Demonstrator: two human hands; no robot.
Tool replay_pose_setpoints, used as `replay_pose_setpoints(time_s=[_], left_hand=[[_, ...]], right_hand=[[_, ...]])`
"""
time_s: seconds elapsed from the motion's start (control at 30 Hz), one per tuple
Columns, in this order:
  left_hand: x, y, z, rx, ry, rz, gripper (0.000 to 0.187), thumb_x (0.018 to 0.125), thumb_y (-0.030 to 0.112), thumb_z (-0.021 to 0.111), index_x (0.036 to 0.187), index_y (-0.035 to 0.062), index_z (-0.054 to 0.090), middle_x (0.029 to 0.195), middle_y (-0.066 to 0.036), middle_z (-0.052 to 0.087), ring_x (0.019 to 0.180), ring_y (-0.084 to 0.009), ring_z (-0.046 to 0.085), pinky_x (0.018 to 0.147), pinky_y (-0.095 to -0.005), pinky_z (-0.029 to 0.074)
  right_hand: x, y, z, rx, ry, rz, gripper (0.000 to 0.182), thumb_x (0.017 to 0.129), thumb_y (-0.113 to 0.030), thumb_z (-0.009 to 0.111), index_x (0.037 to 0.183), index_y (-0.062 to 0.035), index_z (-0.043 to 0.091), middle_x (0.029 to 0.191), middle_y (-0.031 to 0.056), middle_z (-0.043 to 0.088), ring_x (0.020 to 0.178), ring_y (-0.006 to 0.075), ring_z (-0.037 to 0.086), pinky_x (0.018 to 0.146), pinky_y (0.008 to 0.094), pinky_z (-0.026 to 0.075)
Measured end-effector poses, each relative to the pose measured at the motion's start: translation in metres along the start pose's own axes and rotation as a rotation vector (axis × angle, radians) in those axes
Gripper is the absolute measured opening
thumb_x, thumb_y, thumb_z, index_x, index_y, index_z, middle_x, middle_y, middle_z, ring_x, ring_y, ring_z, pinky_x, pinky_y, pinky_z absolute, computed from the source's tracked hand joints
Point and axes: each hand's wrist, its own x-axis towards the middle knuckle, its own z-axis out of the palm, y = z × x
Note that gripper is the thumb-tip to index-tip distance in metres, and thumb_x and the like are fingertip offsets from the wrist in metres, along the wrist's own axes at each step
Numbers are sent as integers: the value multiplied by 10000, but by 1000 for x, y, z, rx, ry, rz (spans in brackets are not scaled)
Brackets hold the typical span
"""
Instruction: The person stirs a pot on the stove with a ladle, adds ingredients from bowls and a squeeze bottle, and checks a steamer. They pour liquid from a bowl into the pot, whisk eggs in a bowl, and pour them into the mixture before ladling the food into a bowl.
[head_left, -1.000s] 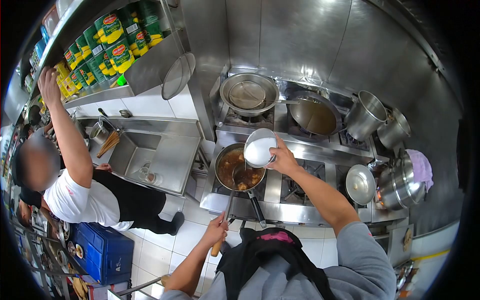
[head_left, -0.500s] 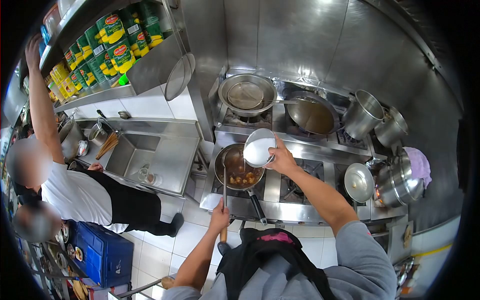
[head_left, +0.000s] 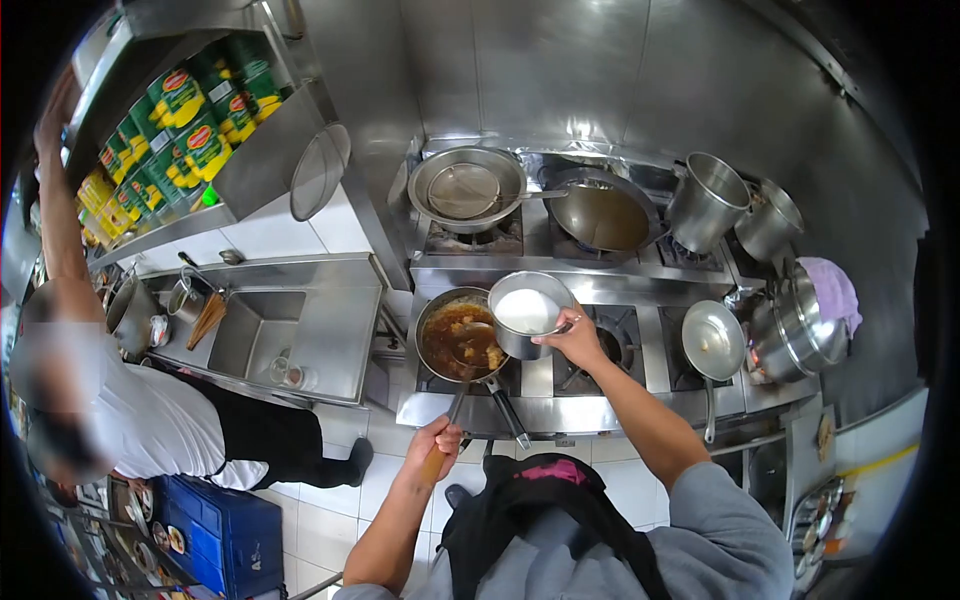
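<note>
Left hand (head_left: 436,447): closing fully round the handle of a ladle (head_left: 461,392), its bowl resting in the brown sauce of a pan (head_left: 438,367). Right hand (head_left: 577,340): partly closing, gripping the rim side of a metal pot (head_left: 508,337) holding white liquid, tilting slightly beside the pan, above the stove (head_left: 546,408).

Holds white liquid (head_left: 527,308) in the shiny steel pot (head_left: 520,345), raised at the right edge of the frying pan (head_left: 432,365); dips the wooden-handled metal ladle (head_left: 463,392) into glossy brown sauce (head_left: 448,330) with golden-brown chunks (head_left: 494,356).
</note>
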Motion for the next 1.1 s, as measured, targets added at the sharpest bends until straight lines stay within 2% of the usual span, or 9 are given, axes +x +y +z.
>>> replay_pose_setpoints(time_s=[0.1,0.17,0.33,0.4,0.47,0.53,0.57,0.73,1.1], left_hand=[[-23,-1,38,479,193,129,111,1000,108,501,1106,81,487,787,-53,534,538,-76,469,464,-220,441],[-22,3,38,904,316,224,448,982,108,500,1419,57,417,791,-38,516,531,-105,471,470,-278,440],[-32,2,30,1197,429,291,694,1002,124,501,1612,87,172,761,-29,505,523,-113,487,461,-300,452],[-29,1,28,1398,467,377,672,1012,139,509,1603,77,196,724,-13,478,541,-92,484,471,-301,467],[-4,7,4,1512,515,435,633,1002,150,529,1569,35,274,737,-113,598,534,-218,588,486,-407,503],[34,24,-43,2012,510,805,588,982,158,549,1514,-5,360,844,-289,674,637,-413,665,573,-518,523],[41,21,-32,1999,557,782,551,965,176,570,1459,-25,431,923,-366,655,778,-516,654,692,-574,516],[71,13,-22,2214,574,867,549,962,201,574,1452,-11,444,798,-297,677,747,-491,665,696,-570,526],[-12,8,-23,2771,502,484,611,917,120,564,1509,171,424,968,-193,662,781,-392,702,676,-506,569]], right_hand=[[-32,4,-15,189,48,-67,584,587,-160,982,724,-77,421,1034,96,574,1004,207,578,861,336,485],[-50,20,-20,264,110,-194,592,573,-100,982,735,-82,413,993,92,581,1028,208,587,881,352,491],[-107,67,-49,136,189,-233,599,560,-128,988,738,-96,417,868,70,581,980,241,613,885,424,506],[-131,80,-63,24,189,-206,568,576,-99,981,747,-82,440,1172,147,573,1115,297,588,895,386,499],[-152,80,-73,43,219,-198,562,574,-100,980,745,-81,445,1209,156,566,1145,307,580,916,392,494],[-170,75,-83,61,250,-196,556,573,-101,979,742,-81,450,1246,166,559,1174,317,572,936,399,490],[-178,71,-87,84,261,-173,551,573,-102,978,743,-78,454,1277,169,549,1201,327,562,957,402,483],[-208,80,-96,167,299,-69,523,596,-100,961,747,-70,461,1327,178,533,1239,343,546,1002,404,462],[-227,71,-84,174,333,-17,528,558,-113,968,742,-69,475,1218,178,558,1162,345,566,967,415,459]])
